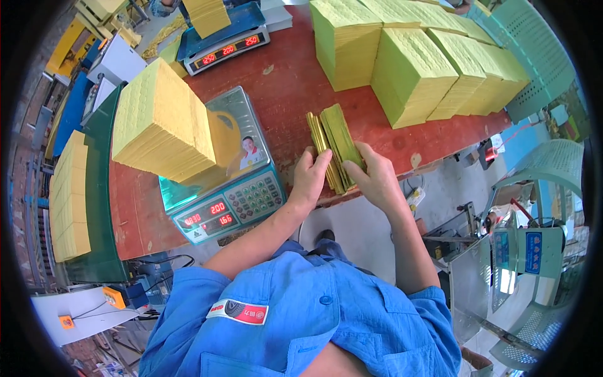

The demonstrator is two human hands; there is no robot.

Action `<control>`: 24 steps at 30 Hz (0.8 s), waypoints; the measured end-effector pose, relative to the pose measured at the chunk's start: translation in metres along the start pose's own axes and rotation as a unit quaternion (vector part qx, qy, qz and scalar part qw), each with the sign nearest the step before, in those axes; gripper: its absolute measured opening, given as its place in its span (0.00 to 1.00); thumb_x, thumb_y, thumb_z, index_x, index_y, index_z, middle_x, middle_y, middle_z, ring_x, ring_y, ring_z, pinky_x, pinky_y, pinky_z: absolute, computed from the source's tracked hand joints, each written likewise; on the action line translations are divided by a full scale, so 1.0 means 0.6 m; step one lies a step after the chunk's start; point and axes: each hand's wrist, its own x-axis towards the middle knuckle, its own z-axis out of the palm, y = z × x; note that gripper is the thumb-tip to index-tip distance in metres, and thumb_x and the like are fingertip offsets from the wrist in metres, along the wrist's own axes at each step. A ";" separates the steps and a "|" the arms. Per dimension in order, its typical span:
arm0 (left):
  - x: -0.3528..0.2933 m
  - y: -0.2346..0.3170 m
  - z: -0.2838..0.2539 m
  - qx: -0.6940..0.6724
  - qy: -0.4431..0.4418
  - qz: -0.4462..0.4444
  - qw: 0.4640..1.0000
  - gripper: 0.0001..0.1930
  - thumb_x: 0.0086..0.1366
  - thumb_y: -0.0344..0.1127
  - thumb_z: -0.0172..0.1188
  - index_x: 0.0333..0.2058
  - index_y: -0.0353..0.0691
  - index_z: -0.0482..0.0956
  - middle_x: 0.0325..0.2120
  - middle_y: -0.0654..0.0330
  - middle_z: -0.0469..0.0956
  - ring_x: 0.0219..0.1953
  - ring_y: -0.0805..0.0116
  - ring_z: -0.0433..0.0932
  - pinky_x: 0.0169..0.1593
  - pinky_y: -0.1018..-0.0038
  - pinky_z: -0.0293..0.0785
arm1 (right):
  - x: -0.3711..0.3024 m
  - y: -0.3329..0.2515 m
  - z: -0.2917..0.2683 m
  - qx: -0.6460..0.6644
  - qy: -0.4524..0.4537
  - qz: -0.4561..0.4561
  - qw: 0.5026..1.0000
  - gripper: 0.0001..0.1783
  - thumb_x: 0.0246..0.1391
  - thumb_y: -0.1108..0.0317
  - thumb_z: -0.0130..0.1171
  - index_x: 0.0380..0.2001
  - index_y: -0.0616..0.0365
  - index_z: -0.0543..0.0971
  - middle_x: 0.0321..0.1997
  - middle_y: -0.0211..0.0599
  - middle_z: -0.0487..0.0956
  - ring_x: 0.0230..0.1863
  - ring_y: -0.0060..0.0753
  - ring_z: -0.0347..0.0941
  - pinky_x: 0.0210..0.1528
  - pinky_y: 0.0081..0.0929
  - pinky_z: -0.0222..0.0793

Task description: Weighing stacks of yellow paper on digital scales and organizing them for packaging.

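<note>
At the front edge of the red table, a small bundle of yellow paper sheets (341, 135) stands on edge between my hands, parted into a thinner left portion and a thicker right one. My left hand (309, 178) grips the left portion, thumb along its near face. On the right portion my right hand (377, 178) is closed, its thumb pressed against the sheets and its fingers behind them. Left of my hands, a tall stack of yellow paper (164, 125) rests on the metal pan of a digital scale (229, 210) with lit red digits and a keypad.
Several tall yellow paper stacks (414, 78) fill the far right of the red table (282, 75). A second scale (226, 47) with paper on it stands at the far left. More paper (72, 198) lies on a green conveyor-like surface at left. Perforated machine guards (537, 56) stand at right.
</note>
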 end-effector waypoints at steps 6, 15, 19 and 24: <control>0.002 -0.002 -0.007 -0.026 -0.011 -0.022 0.999 0.15 0.68 0.43 0.54 0.37 0.34 0.74 0.32 0.59 0.75 0.35 0.74 0.72 0.41 0.73 0.69 | 0.000 -0.006 -0.001 0.020 -0.004 -0.005 1.000 0.27 0.54 0.65 0.61 0.54 0.68 0.72 0.36 0.52 0.80 0.37 0.37 0.79 0.42 0.31 0.73; 0.001 0.003 -0.005 0.048 -0.001 0.033 0.998 0.15 0.68 0.42 0.53 0.38 0.34 0.75 0.31 0.59 0.76 0.34 0.74 0.73 0.39 0.73 0.70 | 0.003 0.000 -0.001 0.012 0.008 0.000 1.000 0.28 0.55 0.68 0.55 0.59 0.65 0.68 0.39 0.57 0.80 0.42 0.41 0.79 0.46 0.32 0.72; 0.004 0.013 -0.010 0.036 -0.032 -0.024 0.999 0.13 0.69 0.40 0.51 0.42 0.35 0.75 0.35 0.60 0.77 0.37 0.75 0.74 0.42 0.74 0.71 | 0.004 -0.002 -0.005 0.001 0.009 0.007 1.000 0.28 0.55 0.67 0.54 0.59 0.65 0.67 0.41 0.58 0.80 0.44 0.44 0.79 0.47 0.33 0.72; 0.003 0.009 -0.003 0.044 -0.045 -0.023 0.998 0.14 0.71 0.37 0.48 0.47 0.35 0.73 0.39 0.61 0.77 0.39 0.75 0.76 0.45 0.74 0.73 | 0.003 -0.008 0.002 -0.068 0.020 -0.012 0.997 0.34 0.51 0.62 0.57 0.60 0.65 0.64 0.41 0.65 0.79 0.46 0.60 0.77 0.49 0.44 0.72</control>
